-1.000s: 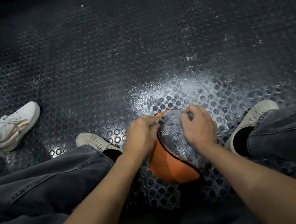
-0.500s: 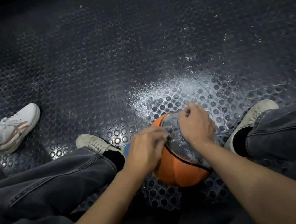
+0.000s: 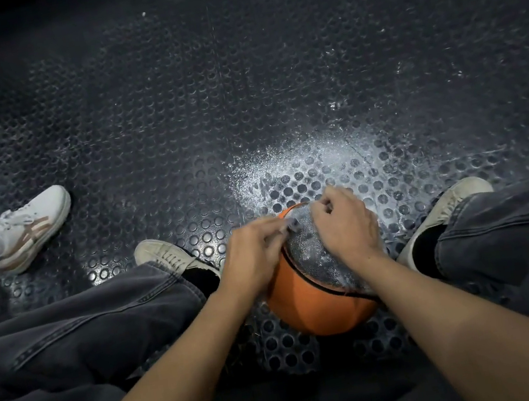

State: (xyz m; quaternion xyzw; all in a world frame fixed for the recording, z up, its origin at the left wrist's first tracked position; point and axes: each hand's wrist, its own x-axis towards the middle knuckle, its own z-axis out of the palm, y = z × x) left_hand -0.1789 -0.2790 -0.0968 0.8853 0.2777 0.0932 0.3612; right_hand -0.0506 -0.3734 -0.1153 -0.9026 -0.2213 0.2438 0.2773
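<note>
The left hand [image 3: 258, 256] is pinching a small grey piece [image 3: 291, 225] between thumb and curled fingers, holding it at the upper left edge of a sparkly grey sheet [image 3: 313, 255]. The sheet is lying over the top of an orange basketball [image 3: 311, 307]. Half a second ago this hand was sitting lower and nearer the body; it is now reaching back up to the sheet's edge, which suggests another pass of working the covering along the ball's black seam.

The right hand [image 3: 346, 225] is resting knuckles-up on the sheet's far right side with its fingers curled. Its fingertips are hidden, so pinching or only pressing cannot be told. It is sitting slightly farther up the ball than before.

The basketball is standing on a dark studded floor [image 3: 240, 100] between the person's two pale shoes. Whitish dust [image 3: 302, 163] is spreading just beyond it. Another person's white shoe [image 3: 28, 227] is showing well apart at the left.
</note>
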